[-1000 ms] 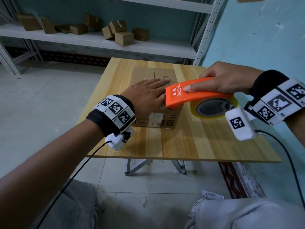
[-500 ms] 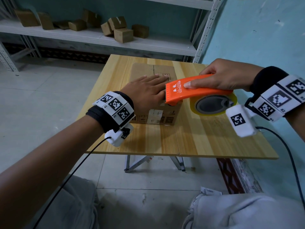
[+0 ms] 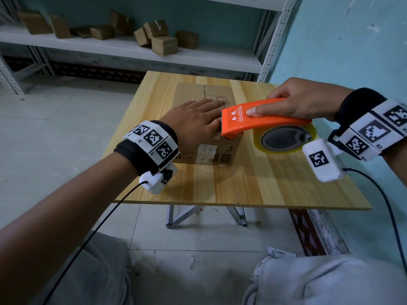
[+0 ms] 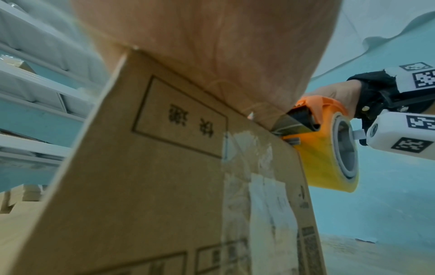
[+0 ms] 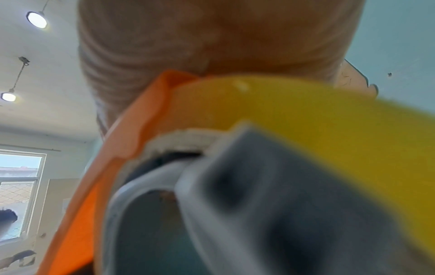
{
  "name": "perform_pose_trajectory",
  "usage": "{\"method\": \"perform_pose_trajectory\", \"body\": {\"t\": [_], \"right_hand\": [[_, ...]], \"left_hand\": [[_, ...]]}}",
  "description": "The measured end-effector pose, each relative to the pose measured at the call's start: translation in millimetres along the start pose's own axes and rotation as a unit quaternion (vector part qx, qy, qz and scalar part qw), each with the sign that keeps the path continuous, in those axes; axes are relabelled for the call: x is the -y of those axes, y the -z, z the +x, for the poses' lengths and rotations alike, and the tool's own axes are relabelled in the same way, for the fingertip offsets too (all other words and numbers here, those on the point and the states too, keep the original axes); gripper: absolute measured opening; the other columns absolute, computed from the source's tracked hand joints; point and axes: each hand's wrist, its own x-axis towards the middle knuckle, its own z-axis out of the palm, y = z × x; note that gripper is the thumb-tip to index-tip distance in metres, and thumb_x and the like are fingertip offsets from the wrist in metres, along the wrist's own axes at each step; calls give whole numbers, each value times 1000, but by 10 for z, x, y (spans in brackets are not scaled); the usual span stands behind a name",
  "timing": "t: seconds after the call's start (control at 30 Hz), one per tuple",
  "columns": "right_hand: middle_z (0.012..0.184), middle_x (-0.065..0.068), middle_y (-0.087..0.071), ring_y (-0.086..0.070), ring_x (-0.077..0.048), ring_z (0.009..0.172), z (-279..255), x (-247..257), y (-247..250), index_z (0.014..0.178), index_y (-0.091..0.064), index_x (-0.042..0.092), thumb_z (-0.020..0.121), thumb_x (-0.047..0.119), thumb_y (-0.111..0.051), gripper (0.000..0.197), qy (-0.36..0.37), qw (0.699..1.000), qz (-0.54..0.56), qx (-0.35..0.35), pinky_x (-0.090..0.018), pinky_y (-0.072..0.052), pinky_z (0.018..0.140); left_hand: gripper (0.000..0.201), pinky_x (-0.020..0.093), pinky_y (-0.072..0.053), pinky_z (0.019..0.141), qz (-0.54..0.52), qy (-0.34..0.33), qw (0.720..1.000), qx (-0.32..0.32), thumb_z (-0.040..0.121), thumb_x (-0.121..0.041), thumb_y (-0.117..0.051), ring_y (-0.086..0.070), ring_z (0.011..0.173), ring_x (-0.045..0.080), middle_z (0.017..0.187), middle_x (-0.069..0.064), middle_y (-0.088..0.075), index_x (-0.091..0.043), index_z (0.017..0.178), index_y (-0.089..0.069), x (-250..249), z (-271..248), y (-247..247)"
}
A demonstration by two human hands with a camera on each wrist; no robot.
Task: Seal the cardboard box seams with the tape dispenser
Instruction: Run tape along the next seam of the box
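Observation:
A brown cardboard box (image 3: 196, 93) stands on the wooden table (image 3: 275, 179), its top flaps closed. My left hand (image 3: 198, 122) lies flat on the box top with straight fingers. My right hand (image 3: 295, 102) grips an orange tape dispenser (image 3: 248, 119) with a yellowish tape roll (image 3: 286, 139). Its toothed front end sits at the box's near right top edge, next to my left fingers. In the left wrist view the box (image 4: 153, 186) fills the frame and the dispenser (image 4: 315, 115) meets its top corner. The right wrist view shows the dispenser (image 5: 113, 148) and roll (image 5: 306, 111) blurred, close up.
A white shelf (image 3: 123, 49) behind the table holds several small cardboard boxes (image 3: 163, 42). A blue wall (image 3: 352, 51) runs along the table's right side. Bare table surface lies in front of and right of the box. The table's near edge (image 3: 242, 204) is close to my knees.
The dispenser has stayed at the box's near right top edge and my left hand has stayed flat on the top. The view has shifted slightly.

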Motion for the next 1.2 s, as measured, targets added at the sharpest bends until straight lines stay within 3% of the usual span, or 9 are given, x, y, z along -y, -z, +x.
{"method": "perform_pose_trajectory", "body": {"t": [0.23, 0.47, 0.63, 0.77, 0.97, 1.03, 1.07, 1.13, 1.2], "right_hand": [[75, -4, -72, -69, -18, 69, 1, -11, 8, 85, -74, 16, 74, 68, -62, 54, 3, 1000, -2, 0, -25, -47, 63], [77, -4, -73, -68, -16, 67, 3, -22, 17, 86, -75, 17, 73, 67, -62, 53, 8, 1000, -1, 2, -25, -47, 63], [70, 2, -72, -68, -12, 60, -14, -79, 38, 83, -75, 19, 71, 69, -62, 52, 4, 1000, 0, 1, -24, -46, 61], [73, 0, -72, -67, -14, 65, -17, -82, 36, 84, -74, 18, 72, 67, -62, 52, 7, 1000, 2, -3, -25, -46, 62], [69, 3, -72, -68, -10, 59, -24, -129, 18, 83, -75, 18, 72, 69, -62, 54, 7, 1000, 7, -1, -24, -47, 63], [70, 3, -72, -68, -11, 62, -20, -137, 24, 84, -75, 19, 70, 70, -62, 55, 6, 1000, 8, -1, -24, -47, 63], [71, 3, -72, -68, -12, 63, -18, -142, 25, 84, -75, 19, 69, 71, -62, 55, 6, 1000, 8, 0, -24, -47, 63], [71, 3, -72, -68, -13, 64, -11, -148, 25, 84, -76, 19, 69, 71, -62, 56, 9, 1000, 8, 2, -25, -47, 64], [71, 3, -72, -68, -12, 64, -9, -148, 26, 83, -76, 20, 68, 72, -62, 56, 8, 1000, 8, 3, -25, -47, 64]], "left_hand": [[76, 52, -19, 117, 4, -9, 1000, 4, 82, -45, -11, 0, 147, 30, 160, 9, -2, -18, 153, -8, 2, -8, 14], [65, 52, -19, 117, 16, -17, 1000, -21, 98, -36, -43, -1, 147, 30, 160, 9, -3, -18, 152, -11, 51, 37, -93], [63, 52, -20, 116, 6, -11, 1000, -16, 97, -38, -35, 0, 148, 28, 160, 7, -1, -19, 151, -8, 60, 62, -111], [65, 52, -19, 117, 22, -14, 1000, -12, 97, -34, -44, 1, 147, 28, 160, 6, -1, -18, 151, -13, 34, 45, -72], [65, 52, -21, 116, 22, -12, 1000, -15, 97, -33, -47, 0, 147, 29, 160, 8, -3, -17, 151, -16, 34, 46, -80], [61, 52, -22, 115, 9, -7, 1000, -12, 98, -40, -35, 0, 147, 29, 160, 7, -3, -17, 151, -14, 40, 53, -79], [63, 52, -20, 116, -5, 1, 1000, -4, 96, -47, -19, 1, 148, 28, 160, 7, -1, -18, 152, -10, 40, 56, -65], [82, 50, -15, 118, -35, 12, 999, 20, 79, -53, 9, 3, 148, 26, 161, 7, 2, -19, 153, -2, 33, 50, -26], [83, 49, -15, 118, -35, 11, 999, 25, 76, -52, 7, 4, 148, 26, 161, 6, 3, -20, 152, -1, 32, 39, -19]]}}
